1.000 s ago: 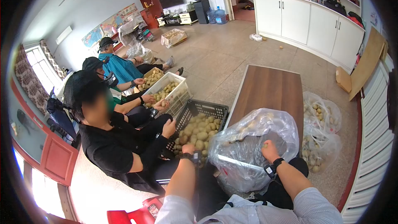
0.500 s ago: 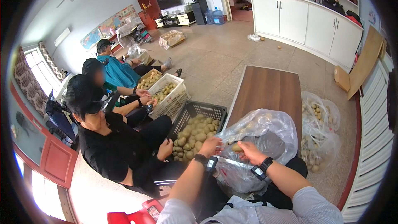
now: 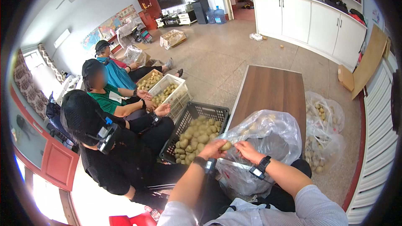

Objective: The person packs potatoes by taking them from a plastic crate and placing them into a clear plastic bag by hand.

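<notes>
My left hand (image 3: 214,148) is closed on a potato (image 3: 226,145) above the near right corner of a black crate (image 3: 167,152) full of potatoes. Close to that potato, my right hand (image 3: 248,151) has its fingers pinched together; what they hold, if anything, is too small to make out. Beneath and beyond both hands, a large clear plastic bag (image 3: 276,132) gapes between my knees, its rim resting against a brown wooden table (image 3: 272,96). Both my wrists carry dark bands with small devices.
Three people sit along the left, the nearest in black (image 3: 121,155) beside the black crate. A white crate (image 3: 178,100) and a cardboard box (image 3: 155,77) hold potatoes. Clear bags of potatoes (image 3: 320,134) lie right of the table.
The potato has passed from my right hand to my left. My right hand has moved left. The nearest person has turned and leaned, and their hand has left the black crate's edge.
</notes>
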{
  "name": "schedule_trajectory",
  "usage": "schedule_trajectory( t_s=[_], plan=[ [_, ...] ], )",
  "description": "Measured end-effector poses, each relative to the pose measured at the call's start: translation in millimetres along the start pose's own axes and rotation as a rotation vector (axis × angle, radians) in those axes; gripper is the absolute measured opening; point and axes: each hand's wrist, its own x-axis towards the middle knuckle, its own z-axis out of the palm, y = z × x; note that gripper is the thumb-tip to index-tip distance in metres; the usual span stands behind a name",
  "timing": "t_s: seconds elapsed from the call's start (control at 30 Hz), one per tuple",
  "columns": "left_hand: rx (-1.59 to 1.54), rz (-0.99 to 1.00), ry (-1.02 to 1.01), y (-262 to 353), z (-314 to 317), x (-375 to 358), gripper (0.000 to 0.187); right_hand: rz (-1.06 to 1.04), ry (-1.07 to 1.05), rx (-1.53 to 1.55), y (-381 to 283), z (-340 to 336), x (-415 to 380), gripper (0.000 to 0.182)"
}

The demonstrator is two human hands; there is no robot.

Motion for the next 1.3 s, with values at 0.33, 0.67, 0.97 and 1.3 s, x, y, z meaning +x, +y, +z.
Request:
schedule_trajectory(
  t_s=[0.33, 0.67, 0.97, 1.3],
  plan=[
    [0.710, 0.322, 0.409, -14, -99, 6, 0.030, 0.061, 0.109, -0.870, 91, -105, 7, 0.031],
    [0.102, -0.043, 0.753, -14, -119, 0, 0.023, 0.443, 0.278, -1.206, 48, -180, -31, 0.037],
    [1.873, -0.059, 0.443, -29, -175, 12, 0.032, 0.671, 0.004, -1.406, 89, -199, -17, 0.055],
    [0.094, 0.031, 0.615, -17, -102, 6, 0.023, 0.442, 0.247, -1.175, 70, -184, -19, 0.039]
  ],
)
